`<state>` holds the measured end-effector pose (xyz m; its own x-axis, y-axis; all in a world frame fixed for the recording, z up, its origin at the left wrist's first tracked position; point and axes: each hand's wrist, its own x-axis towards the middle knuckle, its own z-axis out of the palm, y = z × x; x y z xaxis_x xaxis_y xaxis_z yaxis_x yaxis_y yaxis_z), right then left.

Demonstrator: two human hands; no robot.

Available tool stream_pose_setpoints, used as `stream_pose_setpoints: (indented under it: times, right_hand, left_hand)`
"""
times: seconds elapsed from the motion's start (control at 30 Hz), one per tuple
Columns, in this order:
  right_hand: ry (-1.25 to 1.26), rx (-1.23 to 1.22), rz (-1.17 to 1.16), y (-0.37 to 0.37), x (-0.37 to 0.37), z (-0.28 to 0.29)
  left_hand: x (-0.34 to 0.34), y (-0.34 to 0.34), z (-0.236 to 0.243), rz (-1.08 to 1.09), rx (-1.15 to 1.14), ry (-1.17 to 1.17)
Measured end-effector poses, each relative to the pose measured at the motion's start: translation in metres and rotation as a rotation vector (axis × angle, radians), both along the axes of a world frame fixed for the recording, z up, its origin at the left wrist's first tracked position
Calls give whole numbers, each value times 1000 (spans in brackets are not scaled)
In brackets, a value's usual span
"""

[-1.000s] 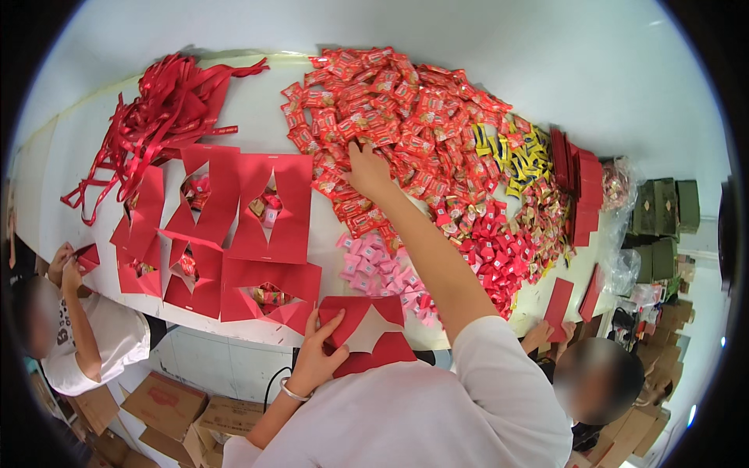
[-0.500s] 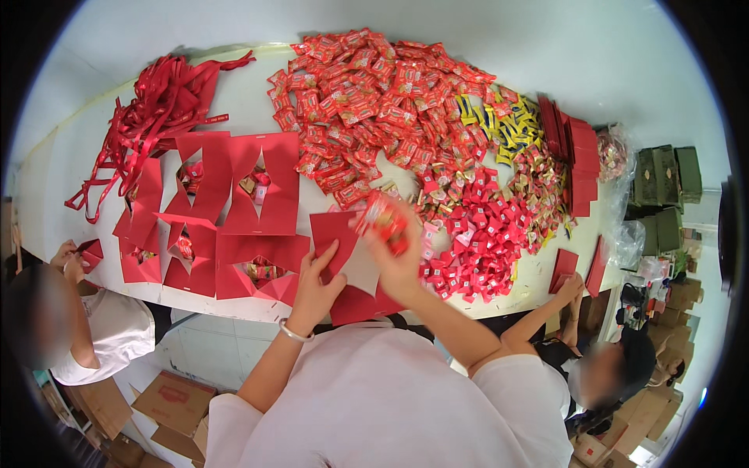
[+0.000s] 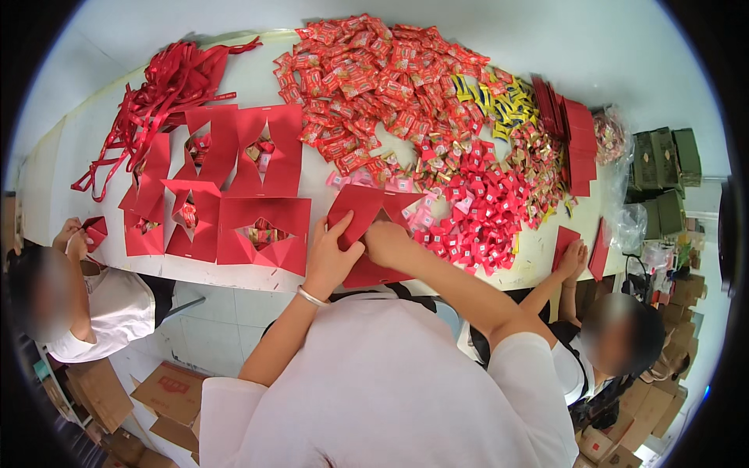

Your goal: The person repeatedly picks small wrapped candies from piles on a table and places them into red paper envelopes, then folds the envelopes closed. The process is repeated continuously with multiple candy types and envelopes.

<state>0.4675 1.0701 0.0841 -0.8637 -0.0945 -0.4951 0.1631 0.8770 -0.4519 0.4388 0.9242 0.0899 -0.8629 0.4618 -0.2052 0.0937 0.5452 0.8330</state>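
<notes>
My left hand [image 3: 334, 256] grips the left flap of an open red paper gift box [image 3: 353, 212] at the table's front edge, thumb and fingers on the card. My right hand [image 3: 388, 243] dips into the box opening, its fingers curled downward; their tips and whatever they hold are hidden. Left of my hands stand several filled red gift boxes [image 3: 264, 212], with wrapped sweets showing through their pointed openings. Beyond the open box lie loose pink-wrapped sweets [image 3: 402, 185] and a heap of red-wrapped sweets [image 3: 476, 210].
A large pile of red snack packets [image 3: 390, 70] covers the back, beside yellow packets [image 3: 507, 113]. Red ribbons [image 3: 164, 97] lie at far left. Flat red cards [image 3: 579, 148] stack at right. A person [image 3: 105, 312] works on the left, another [image 3: 581, 351] on the right.
My right hand has moved down into the box opening; the red snack packet it carried above the box is now out of sight. My left hand stays on the flap. The view has shifted slightly.
</notes>
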Motion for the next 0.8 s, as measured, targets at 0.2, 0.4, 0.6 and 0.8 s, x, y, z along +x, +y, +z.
stream_pose_setpoints:
  times: [0.2, 0.4, 0.6, 0.8]
  right_hand:
    - [-305, -963, -555, 16, -7, 3]
    - [159, -91, -103, 13, 18, 19]
    - [366, 42, 201, 9, 36, 10]
    - [738, 68, 21, 14, 47, 35]
  left_hand:
    - [-5, -20, -24, 31, 195, -210]
    - [-8, -20, -21, 4, 178, -291]
    - [-2, -16, -27, -44, 334, -478]
    - [-16, 9, -18, -88, 248, -346]
